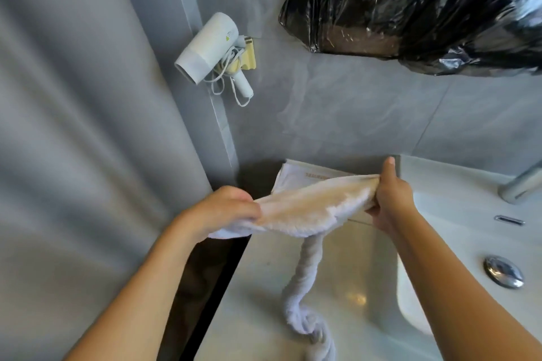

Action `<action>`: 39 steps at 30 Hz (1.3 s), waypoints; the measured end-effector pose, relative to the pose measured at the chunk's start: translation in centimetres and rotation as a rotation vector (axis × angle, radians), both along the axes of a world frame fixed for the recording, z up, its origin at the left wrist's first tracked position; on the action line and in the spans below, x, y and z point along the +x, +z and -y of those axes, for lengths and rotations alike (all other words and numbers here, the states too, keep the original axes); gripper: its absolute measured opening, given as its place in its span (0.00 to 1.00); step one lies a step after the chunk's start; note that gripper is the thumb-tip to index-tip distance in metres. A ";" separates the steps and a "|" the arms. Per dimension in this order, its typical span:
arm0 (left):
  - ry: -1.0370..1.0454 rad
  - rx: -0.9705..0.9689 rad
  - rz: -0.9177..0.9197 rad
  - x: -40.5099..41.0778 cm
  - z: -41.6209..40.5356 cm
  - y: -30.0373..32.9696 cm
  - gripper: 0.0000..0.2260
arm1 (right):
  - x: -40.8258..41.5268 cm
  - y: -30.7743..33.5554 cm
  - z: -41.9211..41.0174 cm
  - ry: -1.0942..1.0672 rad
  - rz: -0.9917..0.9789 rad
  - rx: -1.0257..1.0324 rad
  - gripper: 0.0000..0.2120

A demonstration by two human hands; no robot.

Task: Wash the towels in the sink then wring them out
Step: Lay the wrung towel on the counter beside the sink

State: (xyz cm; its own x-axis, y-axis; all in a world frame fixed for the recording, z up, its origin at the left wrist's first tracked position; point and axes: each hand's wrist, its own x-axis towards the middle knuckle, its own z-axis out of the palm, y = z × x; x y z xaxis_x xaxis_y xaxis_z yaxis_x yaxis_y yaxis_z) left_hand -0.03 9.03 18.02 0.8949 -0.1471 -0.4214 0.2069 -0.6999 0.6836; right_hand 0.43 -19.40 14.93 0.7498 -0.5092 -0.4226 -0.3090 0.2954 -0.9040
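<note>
Two hands, the left hand (pixel 231 208) and right hand (pixel 390 199), grip the ends of a towel (pixel 311 208) stretched above the worktop (pixel 258 287) left of the sink (pixel 457 208), seemingly mid-wringing; next likely calls for twisting harder.

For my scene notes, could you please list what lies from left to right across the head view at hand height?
left hand → stretched towel → right hand → overflow slot

The chrome metal tap (pixel 520 184) above the white ceramic sink (pixel 457 199) is cut by the right edge, and the twisted white terry towel (pixel 305 281) left of the sink runs off the bottom edge.
</note>
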 end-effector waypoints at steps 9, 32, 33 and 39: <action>-0.038 0.647 0.397 6.2 2.0 1.4 0.06 | 2.9 -1.8 2.9 0.223 -0.041 -0.359 0.10; 0.235 -0.244 -0.373 2.0 11.6 -23.0 0.14 | 8.0 -18.8 -2.4 0.640 -0.700 -0.271 0.10; 0.349 -0.316 -0.438 2.1 10.9 -23.0 0.14 | 7.9 -18.9 -2.3 0.635 -0.692 -0.201 0.08; 0.639 -0.928 -1.063 2.8 9.5 -21.4 0.18 | 6.6 -17.7 -1.2 0.707 -0.608 0.034 0.07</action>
State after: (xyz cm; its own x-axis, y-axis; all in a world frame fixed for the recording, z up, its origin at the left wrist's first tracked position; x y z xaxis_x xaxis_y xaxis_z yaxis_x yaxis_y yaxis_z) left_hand 2.81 -0.48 -3.37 0.2660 -0.4311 -0.8622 0.9512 0.2628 0.1620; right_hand 7.03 -18.20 -2.77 0.5261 0.0010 -0.8504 -0.8443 -0.1187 -0.5225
